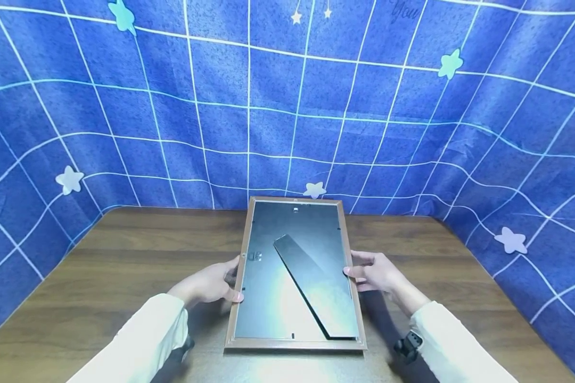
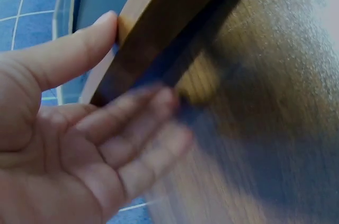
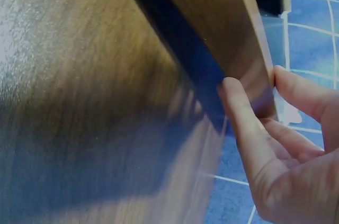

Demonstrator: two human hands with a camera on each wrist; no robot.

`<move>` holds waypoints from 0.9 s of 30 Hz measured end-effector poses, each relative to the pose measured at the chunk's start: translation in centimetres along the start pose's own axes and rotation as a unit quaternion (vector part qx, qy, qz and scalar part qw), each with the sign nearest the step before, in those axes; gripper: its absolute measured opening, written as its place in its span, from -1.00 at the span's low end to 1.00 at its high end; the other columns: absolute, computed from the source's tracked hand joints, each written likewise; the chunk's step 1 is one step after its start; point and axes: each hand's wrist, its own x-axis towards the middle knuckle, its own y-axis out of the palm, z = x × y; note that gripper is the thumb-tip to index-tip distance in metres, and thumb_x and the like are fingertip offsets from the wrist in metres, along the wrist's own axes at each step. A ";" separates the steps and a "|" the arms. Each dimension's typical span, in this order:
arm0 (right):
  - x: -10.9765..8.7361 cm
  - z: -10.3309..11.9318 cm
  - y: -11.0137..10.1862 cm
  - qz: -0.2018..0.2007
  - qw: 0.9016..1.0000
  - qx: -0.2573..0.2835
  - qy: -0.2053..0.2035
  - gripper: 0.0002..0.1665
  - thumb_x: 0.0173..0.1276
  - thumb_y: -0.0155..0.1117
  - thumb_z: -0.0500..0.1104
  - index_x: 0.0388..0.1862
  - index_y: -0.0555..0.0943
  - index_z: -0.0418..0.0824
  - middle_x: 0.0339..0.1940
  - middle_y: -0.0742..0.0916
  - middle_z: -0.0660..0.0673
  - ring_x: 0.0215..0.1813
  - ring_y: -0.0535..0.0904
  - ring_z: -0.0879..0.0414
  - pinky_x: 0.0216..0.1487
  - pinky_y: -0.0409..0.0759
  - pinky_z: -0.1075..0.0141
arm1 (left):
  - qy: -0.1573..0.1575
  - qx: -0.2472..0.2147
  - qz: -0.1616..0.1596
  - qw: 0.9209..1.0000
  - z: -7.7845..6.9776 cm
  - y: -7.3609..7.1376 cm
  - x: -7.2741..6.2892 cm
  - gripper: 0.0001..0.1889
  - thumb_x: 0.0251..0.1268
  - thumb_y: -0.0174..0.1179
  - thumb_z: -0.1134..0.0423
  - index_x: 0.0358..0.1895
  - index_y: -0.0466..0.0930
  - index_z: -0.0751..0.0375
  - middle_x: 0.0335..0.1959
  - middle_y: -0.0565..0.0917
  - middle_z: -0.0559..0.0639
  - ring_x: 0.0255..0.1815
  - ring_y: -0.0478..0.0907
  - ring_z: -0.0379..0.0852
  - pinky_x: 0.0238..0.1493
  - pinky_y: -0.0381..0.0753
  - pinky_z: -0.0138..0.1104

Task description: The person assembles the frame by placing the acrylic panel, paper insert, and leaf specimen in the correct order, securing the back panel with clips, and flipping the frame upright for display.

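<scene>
A picture frame (image 1: 263, 298) with a brown border lies back side up in the head view, its dark backing board facing me. A slanted easel stand (image 1: 316, 287) is attached to that board. At the left border is my left hand (image 1: 211, 282), thumb on the upper face; in the left wrist view its other fingers (image 2: 153, 155) reach below the side, slightly blurred. My right hand (image 1: 376, 274) pinches the right border, thumb on top. In the right wrist view a fingertip (image 3: 230, 89) presses the frame's side. Both wrist views show a dark gap between frame and table.
The frame is over a brown wood-grain table (image 1: 139, 250). Behind it and along both sides hangs a blue curtain (image 1: 220, 133) with white grid lines and stars. Small metal clips and a hanger (image 1: 255, 256) sit on the frame's back.
</scene>
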 end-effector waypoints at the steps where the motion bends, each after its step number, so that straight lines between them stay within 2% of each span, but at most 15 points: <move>1: 0.0 0.0 -0.2 0.001 1.000 0.014 -0.004 -0.19 0.42 0.31 -0.33 0.53 0.19 -0.51 0.06 0.72 -0.44 0.00 0.72 -0.11 0.02 0.72 0.01 | 0.001 -0.015 -0.004 1.000 0.0 0.0 0.0 0.04 0.13 0.44 0.43 0.57 -0.11 0.53 0.28 0.49 0.52 0.38 0.39 0.36 0.46 0.18 0.21; 4: -0.1 -0.1 -0.8 0.012 0.999 0.050 -0.017 -0.17 0.42 0.29 -0.38 0.55 0.15 -0.49 0.13 0.67 -0.50 -0.07 0.72 0.05 0.06 0.70 0.00 | -0.005 -0.050 -0.010 0.999 -0.2 -0.1 0.1 0.03 0.19 0.39 0.47 0.60 -0.16 0.46 0.22 0.53 0.52 0.24 0.55 0.26 0.30 0.46 0.15; 6: -0.2 0.0 -1.2 0.027 0.997 0.070 -0.027 -0.15 0.43 0.26 -0.40 0.58 0.10 -0.48 0.24 0.57 -0.58 -0.06 0.70 0.08 0.10 0.68 -0.01 | -0.009 -0.070 -0.010 0.997 -0.3 -0.2 0.2 0.01 0.24 0.35 0.50 0.61 -0.19 0.43 0.25 0.49 0.57 0.16 0.61 0.24 0.14 0.61 0.08; 8: -0.2 0.0 -1.5 0.038 0.995 0.085 -0.033 -0.13 0.43 0.24 -0.42 0.59 0.06 -0.47 0.30 0.49 -0.62 -0.05 0.70 0.09 0.11 0.67 0.00 | -0.011 -0.086 -0.008 0.996 -0.3 -0.2 0.3 -0.01 0.27 0.31 0.52 0.61 -0.21 0.42 0.17 0.55 0.52 -0.01 0.68 0.15 -0.05 0.69 -0.02; 10: -0.2 0.0 -1.8 0.051 0.994 0.088 -0.038 -0.11 0.43 0.24 -0.41 0.60 0.02 -0.47 0.32 0.47 -0.64 -0.04 0.69 0.10 0.11 0.68 0.04 | -0.011 -0.092 -0.006 0.996 -0.3 -0.2 0.3 -0.02 0.27 0.28 0.53 0.60 -0.22 0.43 -0.03 0.63 0.37 -0.18 0.67 0.02 -0.15 0.70 -0.10; 12: -0.3 -0.1 -2.0 0.061 0.993 0.088 -0.041 -0.09 0.42 0.26 -0.41 0.60 0.01 -0.47 0.29 0.49 -0.61 -0.05 0.69 0.11 0.07 0.69 0.09 | -0.008 -0.096 -0.003 0.995 -0.3 -0.2 0.3 -0.03 0.27 0.27 0.55 0.59 -0.21 0.40 -0.22 0.57 0.19 -0.31 0.61 -0.06 -0.25 0.67 -0.18; 15: -0.3 -0.2 -2.3 0.079 0.992 0.085 -0.040 -0.05 0.39 0.29 -0.40 0.60 -0.01 -0.48 0.22 0.55 -0.53 -0.08 0.69 0.11 0.04 0.71 0.13 | -0.008 -0.114 0.005 0.993 -0.2 -0.2 0.2 0.00 0.26 0.27 0.58 0.59 -0.26 0.34 -0.30 0.49 0.11 -0.36 0.55 -0.09 -0.34 0.64 -0.24; 17: -0.2 -0.3 -2.4 0.092 0.992 0.082 -0.037 -0.03 0.38 0.29 -0.39 0.59 -0.04 -0.50 0.19 0.56 -0.46 -0.07 0.68 0.11 0.05 0.70 0.13 | -0.008 -0.126 0.014 0.992 -0.1 -0.2 0.2 0.03 0.25 0.28 0.59 0.60 -0.30 0.35 -0.27 0.50 0.15 -0.35 0.56 -0.09 -0.35 0.66 -0.23; 19: -0.1 -0.4 -2.6 0.103 0.991 0.077 -0.034 -0.02 0.38 0.28 -0.39 0.58 -0.07 -0.55 0.19 0.56 -0.44 -0.06 0.67 0.11 0.08 0.69 0.12 | -0.005 -0.130 0.024 0.991 0.0 -0.2 0.2 0.01 0.25 0.28 0.58 0.58 -0.30 0.46 -0.18 0.57 0.24 -0.30 0.61 -0.06 -0.29 0.71 -0.18; 23: -0.1 -0.6 -3.0 0.115 0.990 0.072 -0.036 -0.03 0.39 0.27 -0.37 0.54 -0.07 -0.63 0.28 0.51 -0.49 0.02 0.65 0.11 0.15 0.66 0.08 | -0.010 -0.144 0.029 0.989 0.3 -0.2 0.4 -0.08 0.26 0.27 0.56 0.52 -0.19 0.65 0.02 0.57 0.41 -0.16 0.67 0.03 -0.12 0.74 -0.04; 25: -0.1 -0.6 -3.2 0.115 0.990 0.075 -0.038 -0.05 0.40 0.28 -0.36 0.53 -0.06 -0.64 0.31 0.48 -0.50 0.04 0.65 0.11 0.17 0.65 0.06 | -0.009 -0.154 0.030 0.988 0.4 -0.3 0.6 -0.12 0.29 0.26 0.55 0.50 -0.15 0.66 0.10 0.53 0.46 -0.11 0.67 0.08 -0.07 0.73 0.01; 27: -0.1 -0.7 -3.5 0.113 0.990 0.079 -0.040 -0.05 0.40 0.27 -0.35 0.54 -0.06 -0.62 0.32 0.46 -0.50 0.04 0.65 0.10 0.18 0.64 0.06 | -0.003 -0.162 0.032 0.986 0.5 -0.3 0.7 -0.16 0.32 0.24 0.53 0.50 -0.12 0.63 0.08 0.53 0.45 -0.10 0.67 0.11 -0.05 0.72 0.03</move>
